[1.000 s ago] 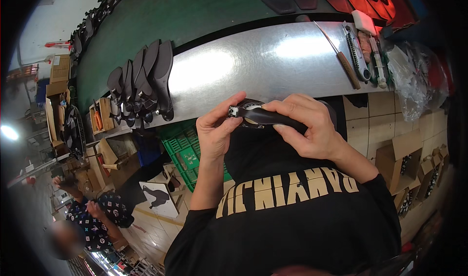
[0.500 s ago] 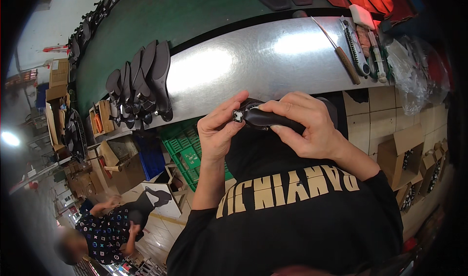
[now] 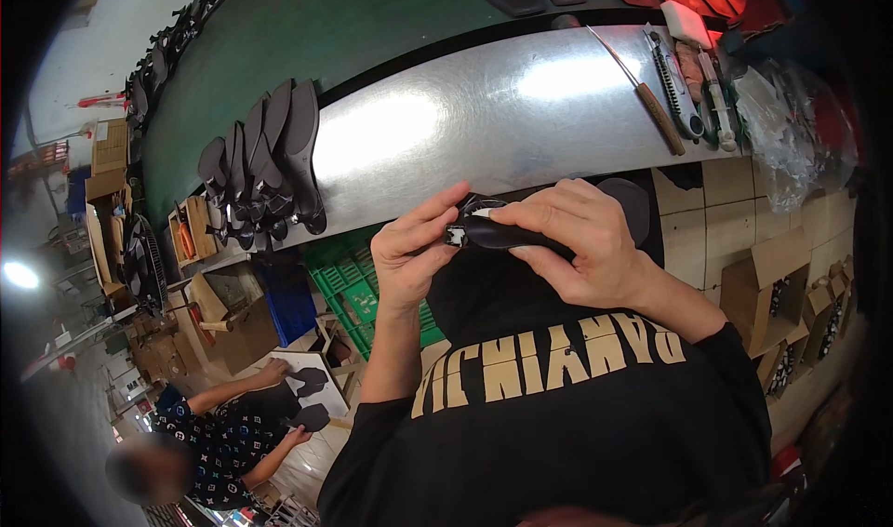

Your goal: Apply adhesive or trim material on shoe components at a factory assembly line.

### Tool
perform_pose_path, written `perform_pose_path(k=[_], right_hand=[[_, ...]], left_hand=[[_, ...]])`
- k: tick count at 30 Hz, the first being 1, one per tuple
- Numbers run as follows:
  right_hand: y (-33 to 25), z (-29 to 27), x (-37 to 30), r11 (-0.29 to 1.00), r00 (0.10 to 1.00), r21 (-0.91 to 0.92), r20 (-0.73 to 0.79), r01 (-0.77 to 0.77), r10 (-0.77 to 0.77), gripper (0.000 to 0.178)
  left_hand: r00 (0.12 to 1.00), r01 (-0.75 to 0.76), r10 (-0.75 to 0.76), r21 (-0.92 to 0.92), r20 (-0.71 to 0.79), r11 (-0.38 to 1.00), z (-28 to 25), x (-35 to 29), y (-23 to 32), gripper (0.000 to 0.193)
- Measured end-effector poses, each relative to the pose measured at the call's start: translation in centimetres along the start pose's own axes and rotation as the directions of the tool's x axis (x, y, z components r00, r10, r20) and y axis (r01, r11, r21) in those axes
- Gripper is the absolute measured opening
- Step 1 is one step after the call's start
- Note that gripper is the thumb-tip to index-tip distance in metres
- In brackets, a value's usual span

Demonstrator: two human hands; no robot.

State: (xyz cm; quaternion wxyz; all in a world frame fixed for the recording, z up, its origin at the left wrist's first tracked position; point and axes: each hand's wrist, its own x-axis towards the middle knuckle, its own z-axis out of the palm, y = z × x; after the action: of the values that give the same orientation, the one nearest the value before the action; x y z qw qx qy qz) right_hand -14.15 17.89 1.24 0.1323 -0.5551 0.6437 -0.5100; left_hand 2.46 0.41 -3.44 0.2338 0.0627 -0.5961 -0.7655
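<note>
Between my hands, in front of my chest, is a dark shoe sole (image 3: 498,237) with a narrow end. A small black-and-white spot (image 3: 456,236) shows at that narrow end. My left hand (image 3: 405,253) cups this end, thumb and fingers closed on it. My right hand (image 3: 591,243) wraps the middle, its index finger lying along the top near a pale strip and its thumb underneath. The broad dark toe part (image 3: 628,206) sticks out beyond my right hand. My palms hide much of the piece.
A metal ledge (image 3: 446,127) fronts a green work surface (image 3: 372,29). Dark sandals (image 3: 270,150) stand left; an awl (image 3: 660,118), a utility knife (image 3: 677,90), a syringe (image 3: 716,104) and a plastic bag (image 3: 791,146) lie right. A green crate (image 3: 358,290) is below. A co-worker (image 3: 219,443) sits lower left.
My hands keep their hold on the sole, shifting very slightly. The co-worker's hands have moved apart, with dark sole-shaped pieces now at both of them by the white board.
</note>
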Motion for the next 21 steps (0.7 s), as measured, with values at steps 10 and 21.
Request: perform_pose_path(k=[10,21], right_hand=[[0.1,0.8,-0.4,1.000,1.000,-0.016,-0.008,0.020,-0.020,0.039],[0.4,1.0,-0.3,0.989,0.992,0.075,0.012,-0.126,0.126,0.036]], left_hand=[[0.994,-0.010,-0.014,0.211,0.112,0.977,0.2,0.2,1.5,0.042],[0.995,-0.020,-0.024,0.413,0.102,0.911,1.8,0.3,1.8,0.043]])
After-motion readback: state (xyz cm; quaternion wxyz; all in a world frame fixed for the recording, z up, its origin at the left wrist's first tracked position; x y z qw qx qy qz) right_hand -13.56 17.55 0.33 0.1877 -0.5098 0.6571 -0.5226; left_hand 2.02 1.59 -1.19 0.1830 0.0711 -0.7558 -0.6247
